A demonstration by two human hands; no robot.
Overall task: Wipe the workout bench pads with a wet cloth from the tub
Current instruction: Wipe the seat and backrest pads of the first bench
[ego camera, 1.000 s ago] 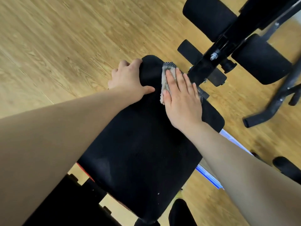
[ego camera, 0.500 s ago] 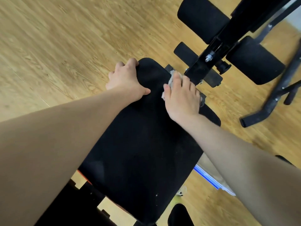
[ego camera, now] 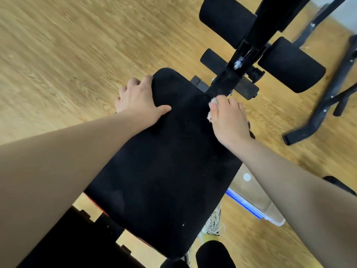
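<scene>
- While the right hand [ego camera: 230, 120] presses down at the seat pad's [ego camera: 164, 161] far right corner, about two o'clock from the pad's middle, the cloth [ego camera: 212, 105] is almost wholly buried beneath it; only a pale frayed scrap shows past the index finger.
- Its grip reads as fingers curled over and pinning the cloth against the pad, though the view is slightly blurred, so whether the cloth is bunched or flat I cannot tell.
- Over at eleven o'clock the left hand [ego camera: 140, 99] grasps the pad's far left edge, fingers wrapped over the rim and thumb lying on top, likely bracing the bench.
- Judging by its ragged edge, the cloth is soft, limp and light; wet, it should cling to the upholstery and drag rather than slide, so a flat palm with spread fingers would carry it better than a fingertip pinch.
- By contrast the pad looks firm, with a matte black cover that should give a little under pressure; specks on its near end suggest that part still needs wiping.
- Down at four o'clock, a clear tub [ego camera: 253, 198] with a blue rim sits on the wooden floor [ego camera: 67, 45], partly hidden behind the right forearm, near enough for re-wetting.
- Farther off, at one o'clock, the roller pads [ego camera: 289, 68] on the black frame [ego camera: 249, 53] look untouched and will want a wrap-around hold.
</scene>
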